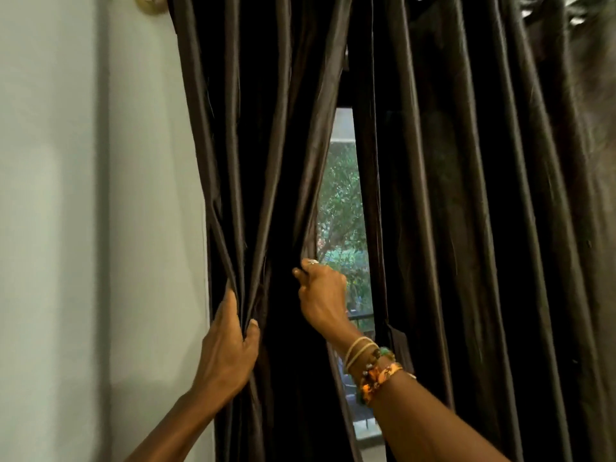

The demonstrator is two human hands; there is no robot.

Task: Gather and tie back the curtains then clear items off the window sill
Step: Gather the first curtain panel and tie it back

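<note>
At window (343,195), vertical curtain (266,128), left hand (230,345) gripping

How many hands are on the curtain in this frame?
2. The left hand grips folds of the left curtain by the wall; the right hand pinches its inner edge beside the window gap. Neither is hidden.

The wall (83,195) stood at the left, the left curtain (266,161) just beside it, the right curtain (466,195) further right. Between the two, behind them, showed the window (343,201). The left hand (226,348) gripped the left curtain's outer folds, the right hand (321,295) its inner edge.
</note>
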